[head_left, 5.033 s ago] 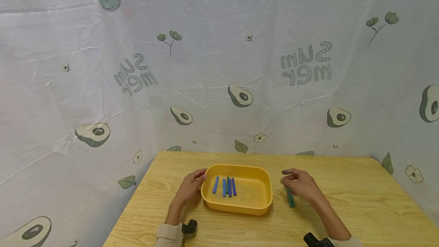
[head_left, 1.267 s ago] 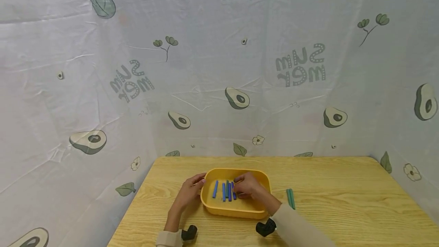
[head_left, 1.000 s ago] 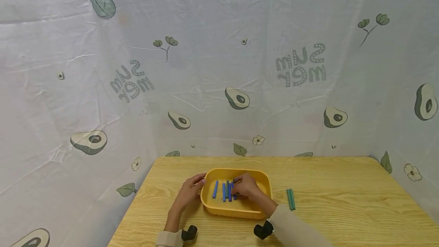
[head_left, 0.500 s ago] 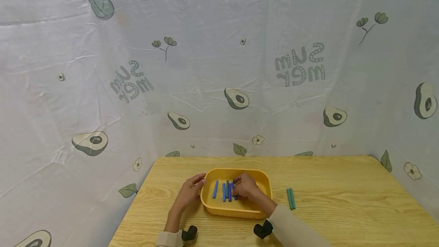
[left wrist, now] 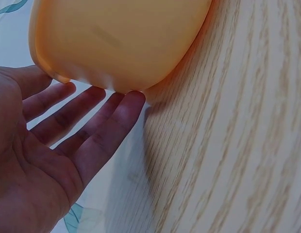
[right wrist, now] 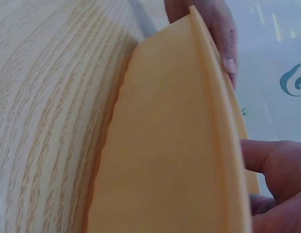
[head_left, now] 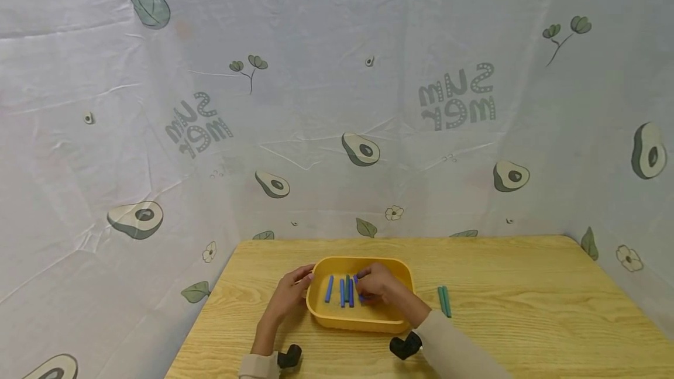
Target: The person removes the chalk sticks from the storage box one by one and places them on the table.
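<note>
A yellow plastic tray (head_left: 363, 325) sits on the table, with several blue and green chalk-like sticks (head_left: 342, 293) lying roughly side by side in its left half. At the tray's left end, my left hand (head_left: 288, 292) holds the wall: the thumb is at the rim and the fingertips (left wrist: 136, 97) touch the outside. My right hand (head_left: 383, 283) is inside the tray, its fingers curled at the rightmost blue stick (head_left: 356, 279) and covering part of it. In the right wrist view the tray wall hides the tips of the right fingers (right wrist: 269, 158).
Two green sticks (head_left: 444, 301) lie together on the wooden table (head_left: 516, 309), right of the tray. A pale curtain with avocado prints (head_left: 316, 104) hangs behind and along the sides of the table.
Five seconds ago my right hand was over the green sticks on the table; since then it has moved left into the tray. Over the last second it shifts only slightly. The left hand stays put.
</note>
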Action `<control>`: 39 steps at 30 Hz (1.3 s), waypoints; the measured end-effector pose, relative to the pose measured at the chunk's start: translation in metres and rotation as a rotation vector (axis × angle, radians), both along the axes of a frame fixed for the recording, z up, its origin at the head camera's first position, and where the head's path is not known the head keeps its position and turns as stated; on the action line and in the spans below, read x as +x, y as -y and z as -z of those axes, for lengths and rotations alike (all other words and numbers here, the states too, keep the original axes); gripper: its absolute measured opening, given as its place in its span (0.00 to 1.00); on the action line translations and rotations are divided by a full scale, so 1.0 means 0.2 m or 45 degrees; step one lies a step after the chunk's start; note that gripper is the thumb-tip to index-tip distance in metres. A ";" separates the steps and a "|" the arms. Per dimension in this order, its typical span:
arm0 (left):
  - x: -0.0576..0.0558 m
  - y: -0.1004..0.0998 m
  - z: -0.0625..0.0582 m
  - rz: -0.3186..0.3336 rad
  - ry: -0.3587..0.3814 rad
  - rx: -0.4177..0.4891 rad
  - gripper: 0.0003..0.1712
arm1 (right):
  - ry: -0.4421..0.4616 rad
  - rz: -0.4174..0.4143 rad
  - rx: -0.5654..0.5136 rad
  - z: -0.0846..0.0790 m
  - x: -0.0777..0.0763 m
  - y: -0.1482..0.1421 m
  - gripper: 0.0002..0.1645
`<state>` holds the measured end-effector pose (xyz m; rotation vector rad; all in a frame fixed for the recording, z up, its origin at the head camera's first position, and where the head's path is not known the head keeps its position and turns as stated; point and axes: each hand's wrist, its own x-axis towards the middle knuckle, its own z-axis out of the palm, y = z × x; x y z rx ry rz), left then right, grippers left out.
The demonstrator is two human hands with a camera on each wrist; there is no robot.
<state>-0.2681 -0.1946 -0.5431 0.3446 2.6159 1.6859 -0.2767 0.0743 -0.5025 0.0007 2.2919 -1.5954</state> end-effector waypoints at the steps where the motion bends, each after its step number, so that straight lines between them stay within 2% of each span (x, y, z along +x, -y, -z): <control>1: 0.00 0.00 0.00 0.000 0.003 0.008 0.27 | 0.009 -0.002 -0.008 0.00 0.00 0.00 0.32; 13: -0.01 0.00 0.00 -0.004 -0.002 0.020 0.26 | 0.084 -0.011 -0.115 -0.03 -0.01 -0.07 0.31; 16: -0.01 0.00 0.00 0.001 -0.010 0.011 0.26 | 0.082 -0.013 -0.145 -0.04 0.00 -0.09 0.31; 22: -0.01 0.00 0.02 0.021 0.033 0.038 0.27 | 0.061 -0.005 -0.181 -0.06 0.01 -0.13 0.31; 27: -0.01 0.01 0.01 0.030 0.028 0.020 0.27 | 0.075 -0.014 -0.243 -0.08 0.03 -0.15 0.31; 31: -0.01 0.01 0.01 0.045 0.032 0.049 0.27 | 0.074 -0.035 -0.270 -0.09 0.05 -0.16 0.30; 39: -0.01 0.01 0.01 0.020 0.021 0.033 0.25 | 0.067 -0.021 -0.298 -0.08 0.05 -0.19 0.30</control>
